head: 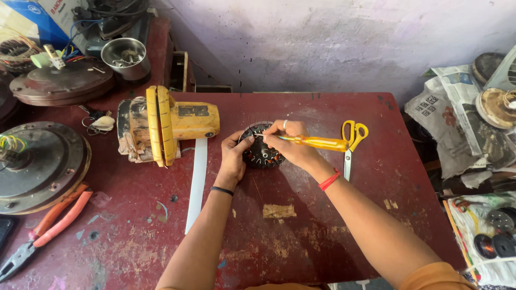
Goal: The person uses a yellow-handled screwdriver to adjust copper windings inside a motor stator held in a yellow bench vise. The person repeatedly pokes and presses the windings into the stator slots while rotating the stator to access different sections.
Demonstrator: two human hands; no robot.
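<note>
Motor stator [260,153], round, dark, with copper-coloured windings, lies flat on the dark red counter [301,236] at centre frame. Left hand [235,158] cups its left rim, fingers curled against the edge. Right hand [290,142] pinches a yellow-handled screwdriver [317,142], tip set at the stator's upper face. Judged: stator is stiff, laminated metal, fairly heavy for its size, unlikely to slide; the wire windings look delicate and easily nicked. Best hold is the outer rim, clear of the coils. Yellow-handled scissors [352,142] lie just right of it, a worn yellow power tool [166,126] to the left, orange-handled pliers [51,223] at lower left.
</note>
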